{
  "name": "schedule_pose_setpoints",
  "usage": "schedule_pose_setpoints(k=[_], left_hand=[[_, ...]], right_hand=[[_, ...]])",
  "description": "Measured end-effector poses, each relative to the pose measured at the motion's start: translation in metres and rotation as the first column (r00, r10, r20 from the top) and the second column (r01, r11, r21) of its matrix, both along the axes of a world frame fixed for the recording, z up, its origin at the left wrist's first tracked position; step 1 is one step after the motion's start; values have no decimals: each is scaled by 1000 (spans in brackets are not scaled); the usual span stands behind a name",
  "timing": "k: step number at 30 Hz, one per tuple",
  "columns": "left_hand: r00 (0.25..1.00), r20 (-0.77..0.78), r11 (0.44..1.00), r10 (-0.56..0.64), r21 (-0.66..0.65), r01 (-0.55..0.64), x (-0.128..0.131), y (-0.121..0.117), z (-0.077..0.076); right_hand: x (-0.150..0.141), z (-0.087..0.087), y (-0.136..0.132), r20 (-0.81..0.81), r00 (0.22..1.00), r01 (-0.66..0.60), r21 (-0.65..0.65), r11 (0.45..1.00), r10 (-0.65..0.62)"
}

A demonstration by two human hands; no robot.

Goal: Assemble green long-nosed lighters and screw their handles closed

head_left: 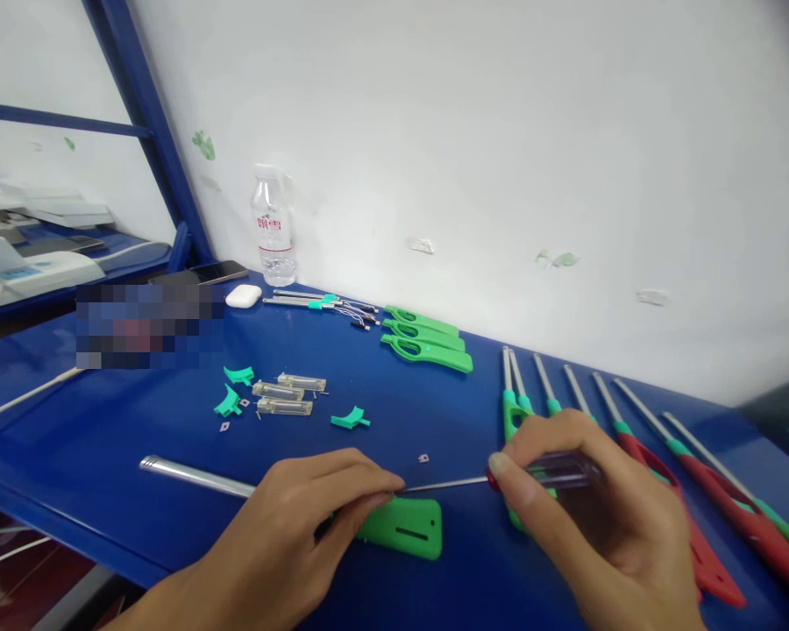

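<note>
My left hand [309, 526] is closed on a green lighter [421, 530] lying on the blue table, its long metal tube [197, 475] sticking out to the left. My fingers hide the middle of this lighter. My right hand [605, 517] grips a screwdriver [447, 484] by its see-through dark handle. The shaft points left, and its tip meets my left fingertips at the lighter's upper edge; the exact contact is hidden. A small metal plate [423, 458] lies just above the shaft.
Teal triggers [351, 418] and clear fuel tanks [286, 407] lie mid-table. Behind them are metal tubes with wires [302, 302] and green handle shells [427, 355]. Several long lighters [716, 473] line the right side. A water bottle [274, 232] and white case [244, 296] stand near the wall.
</note>
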State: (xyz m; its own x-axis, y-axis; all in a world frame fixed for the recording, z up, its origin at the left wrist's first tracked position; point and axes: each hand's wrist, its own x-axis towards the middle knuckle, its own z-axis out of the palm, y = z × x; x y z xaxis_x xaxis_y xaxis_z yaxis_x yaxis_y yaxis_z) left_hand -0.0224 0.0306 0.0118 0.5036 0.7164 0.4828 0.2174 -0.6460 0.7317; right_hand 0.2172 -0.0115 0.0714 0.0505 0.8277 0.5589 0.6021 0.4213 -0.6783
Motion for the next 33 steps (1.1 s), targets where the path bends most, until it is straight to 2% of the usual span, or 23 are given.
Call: schedule_pose_setpoints(k=[5,11,16,20,23,26,29,33], left_hand=[[999,36,995,-11,-100,15,3,-1,4],[1000,28,955,-8,-298,16,4,-4,10],[999,39,916,25,-401,-8,5,-6,12],[999,3,872,44,-488,-37,7,-5,13],[999,4,862,44,-505,-36,7,-5,12],[999,17,862,51,-506,-36,6,-6,10],[998,23,899,61,-436,-44,7,-6,10],[997,68,946,40,-324,-16,8,-6,11]], right_hand=[[4,-1,-4,20,999,-35,15,999,35],[8,-6,-13,26,999,28,-84,996,-26],[2,-1,-13,-26,998,-64,-35,997,63],[-4,4,-12,-81,993,-86,-72,994,81],[-6,4,-9,-124,985,-131,-78,988,121],[-2,0,-3,-86,987,-137,-43,990,133],[4,-6,3,-34,992,-124,47,991,125],[7,-13,7,-94,991,-80,148,986,94]])
